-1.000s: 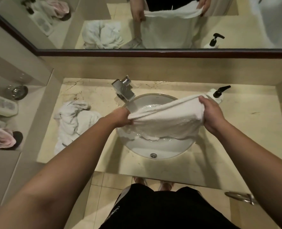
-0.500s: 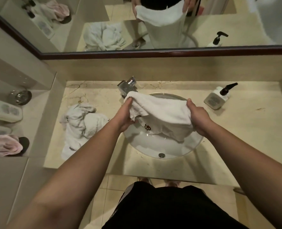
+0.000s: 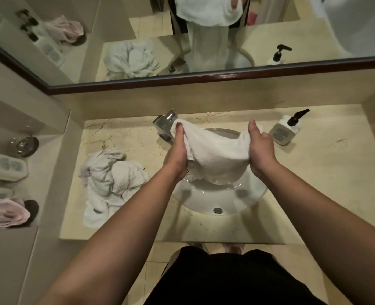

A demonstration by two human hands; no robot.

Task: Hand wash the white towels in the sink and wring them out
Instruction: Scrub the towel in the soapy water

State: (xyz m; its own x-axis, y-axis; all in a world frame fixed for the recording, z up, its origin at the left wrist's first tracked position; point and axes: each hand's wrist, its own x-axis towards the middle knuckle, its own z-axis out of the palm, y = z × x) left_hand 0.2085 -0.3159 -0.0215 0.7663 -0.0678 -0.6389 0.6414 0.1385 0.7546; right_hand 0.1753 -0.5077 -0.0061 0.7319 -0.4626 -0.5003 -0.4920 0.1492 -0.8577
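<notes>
Left hand: the left hand (image 3: pixel 180 143) grips 1 end of the white towel (image 3: pixel 217 159), fingers curled round a bunched fold just in front of the faucet (image 3: pixel 166 125).
Right hand: the right hand (image 3: pixel 260 148) grips the opposite end, thumb up over the cloth and fingers wrapped beneath, toward the right rim of the sink (image 3: pixel 215 200).
Towel position: the towel hangs as a sagging band between both hands, above the basin; its lower edge droops toward the bowl, and whether it touches the porcelain cannot be told.
Sink: the round white basin sits in the middle of the countertop (image 3: pixel 314 183), its drain (image 3: pixel 217 210) near the front edge; no running water shows from the faucet.
Handling: the cloth is soft terry with no stiffness, so it folds wherever it is unsupported. If soaked, it is likely heavy and somewhat slippery, and it should drip.
Where to hold: the 2 ends are the sensible grip points, bunched into full fists so that opposite twists can squeeze the middle.
Step in hand: probably gathering the towel for wringing, or spreading it to wash; the view alone does not settle which.
Left of counter: a heap of crumpled white towels (image 3: pixel 109 181) lies toward the left edge, well apart from the hands.
Right of counter: a pump soap bottle (image 3: pixel 286 128) stands near the back right, just beside the right hand.
Side ledge: another bottle (image 3: pixel 5 167), a glass (image 3: pixel 25 145) and a pink cloth (image 3: pixel 6 213) rest there.
</notes>
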